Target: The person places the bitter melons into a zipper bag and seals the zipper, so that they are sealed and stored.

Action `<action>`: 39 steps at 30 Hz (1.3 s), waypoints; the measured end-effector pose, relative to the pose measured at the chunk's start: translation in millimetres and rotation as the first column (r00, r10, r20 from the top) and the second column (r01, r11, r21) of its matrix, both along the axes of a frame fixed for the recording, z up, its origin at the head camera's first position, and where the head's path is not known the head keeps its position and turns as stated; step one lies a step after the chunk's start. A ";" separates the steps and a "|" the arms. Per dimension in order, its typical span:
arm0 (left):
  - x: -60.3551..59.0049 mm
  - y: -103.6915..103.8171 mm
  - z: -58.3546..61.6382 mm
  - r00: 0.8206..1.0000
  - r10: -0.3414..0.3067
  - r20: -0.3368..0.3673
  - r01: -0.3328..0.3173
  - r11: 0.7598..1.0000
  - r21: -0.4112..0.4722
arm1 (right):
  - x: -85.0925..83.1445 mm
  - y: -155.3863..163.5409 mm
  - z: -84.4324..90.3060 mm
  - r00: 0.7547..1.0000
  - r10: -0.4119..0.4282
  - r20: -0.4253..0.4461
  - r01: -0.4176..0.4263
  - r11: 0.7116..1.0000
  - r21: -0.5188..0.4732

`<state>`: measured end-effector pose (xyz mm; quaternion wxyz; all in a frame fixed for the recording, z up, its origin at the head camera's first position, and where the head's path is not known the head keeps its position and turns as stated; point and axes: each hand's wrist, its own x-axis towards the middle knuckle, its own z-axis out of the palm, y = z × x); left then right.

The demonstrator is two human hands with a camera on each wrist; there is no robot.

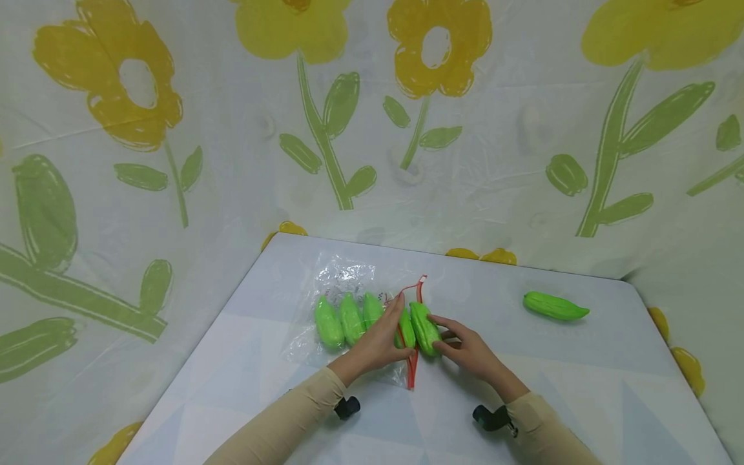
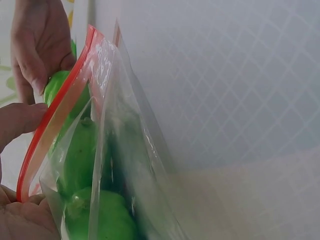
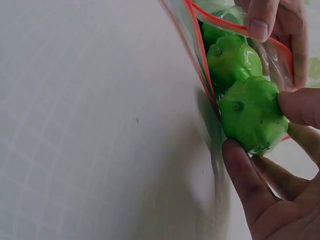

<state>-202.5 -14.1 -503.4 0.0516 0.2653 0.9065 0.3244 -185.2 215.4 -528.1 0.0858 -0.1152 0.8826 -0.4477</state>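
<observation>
Green gourd at the bag's mouth, centre of the frame.
My right hand (image 1: 467, 352) pinches the green gourd (image 1: 425, 328) at the red-rimmed opening; my left hand (image 1: 380, 339) grips the plastic bag (image 1: 337, 284) open by its rim.

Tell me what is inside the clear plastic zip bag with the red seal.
The clear plastic zip bag holds green ridged toy gourds; the head view shows about four inside, and the right hand holds a fifth green gourd at its mouth. The left hand covers part, so the count is uncertain.
</observation>
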 end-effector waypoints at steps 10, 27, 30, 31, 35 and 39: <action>-0.1 0.0 0.1 1.000 -0.001 -0.004 0.001 1.000 -0.006 | -0.6 -7.9 2.9 1.000 -0.002 0.009 0.002 1.000 -0.017; -1.6 0.8 -0.8 1.000 -0.015 -0.005 0.015 1.000 0.005 | -2.7 -14.6 0.2 0.998 0.059 0.001 -0.059 0.997 -0.054; -1.2 1.2 -1.2 1.000 -0.017 -0.013 0.018 1.000 0.007 | -3.5 -16.6 -0.3 0.999 0.042 0.013 -0.042 0.998 -0.055; -1.1 1.4 -1.2 1.000 -0.017 -0.015 0.017 1.000 0.008 | -3.7 -17.5 0.1 0.999 0.036 0.017 -0.035 0.998 -0.054; -0.4 2.3 -0.8 1.000 -0.011 0.004 0.011 1.000 -0.002 | -5.4 -20.6 -1.0 0.999 0.031 0.031 -0.029 0.998 -0.056; 0.5 2.6 -0.4 1.000 -0.003 0.015 0.003 1.000 -0.006 | -6.4 -23.1 -1.4 0.999 0.032 0.042 -0.029 0.998 -0.059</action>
